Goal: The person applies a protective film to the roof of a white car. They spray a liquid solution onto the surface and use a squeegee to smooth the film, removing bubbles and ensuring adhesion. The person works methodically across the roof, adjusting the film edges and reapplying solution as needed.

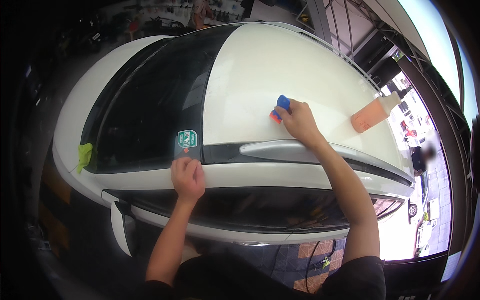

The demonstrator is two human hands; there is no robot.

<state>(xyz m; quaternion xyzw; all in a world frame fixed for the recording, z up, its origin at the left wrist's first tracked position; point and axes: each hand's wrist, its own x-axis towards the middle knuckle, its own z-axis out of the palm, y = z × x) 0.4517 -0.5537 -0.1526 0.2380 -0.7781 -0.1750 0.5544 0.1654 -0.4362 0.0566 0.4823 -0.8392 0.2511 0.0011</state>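
My right hand [298, 121] grips a small blue and orange-red block [283, 102] between thumb and fingers. It is over the white roof [250, 75] of a car, just beyond the silver roof rail [277, 148]. The block appears to be against the paint; its underside is hidden. My left hand [188, 178] rests with curled fingers on the white pillar beside the dark windshield [150, 105], and nothing shows in it. A green sticker [187, 138] is on the glass just beyond that hand.
A spray bottle [371, 116] of pinkish-orange liquid stands on the roof to the right. A lime-green cloth [84, 157] lies near the windshield's base. The side mirror [122, 228] juts out at lower left. At the far side stands another person [201, 12]; a hose [311, 265] runs along the floor.
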